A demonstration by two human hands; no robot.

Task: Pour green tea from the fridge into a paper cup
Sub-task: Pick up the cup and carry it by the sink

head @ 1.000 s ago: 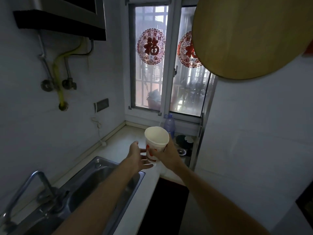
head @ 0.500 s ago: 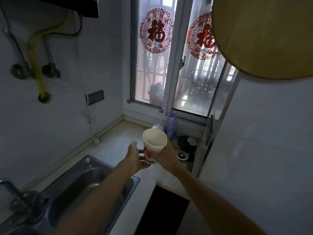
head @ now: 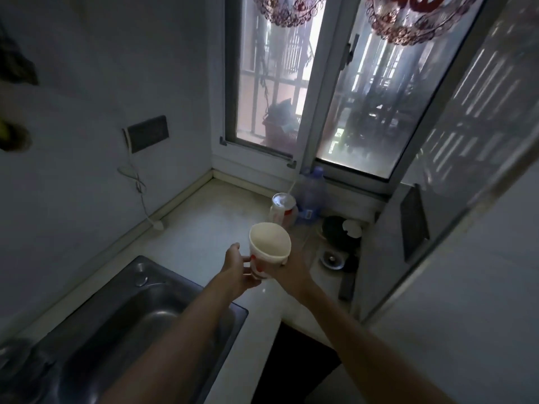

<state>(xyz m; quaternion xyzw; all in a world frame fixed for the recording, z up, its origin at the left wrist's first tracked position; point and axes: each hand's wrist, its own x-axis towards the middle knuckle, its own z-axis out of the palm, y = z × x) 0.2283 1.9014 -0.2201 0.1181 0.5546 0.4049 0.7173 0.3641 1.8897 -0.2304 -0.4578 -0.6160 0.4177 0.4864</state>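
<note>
The right hand (head: 288, 271) is gripping a paper cup (head: 269, 249), its fingers wrapping round the cup's far side and base. The cup is hanging in the air just past the far right corner of the sink (head: 116, 330), above the pale counter (head: 204, 228) that is running along beyond the sink. It is white with red print low on its wall, it is tilting a little so that its mouth is facing the camera, and its pale inside is showing.

The left hand (head: 236, 266) is reaching out over the sink's right edge. Its fingers are lying loosely spread with the thumb raised, and the fingertips are touching the cup's lower wall on the side nearer the sink.

Farther beyond the sink, another white and red cup (head: 282, 209) is standing on the counter, and a clear plastic bottle (head: 310, 196) with a blue cap is standing just beside it, against the sill of the window (head: 277, 83). Red paper cut-outs (head: 288, 10) are hanging on the glass. To the right of those, still farther from the sink, a dark pot (head: 335, 237) with a white knob is sitting, with a round metal fitting (head: 331, 258) just in front of it.

On the wall behind the sink, a dark socket plate (head: 148, 134) is showing, and a white cord (head: 137, 182) is trailing from it down to the counter's edge.
</note>
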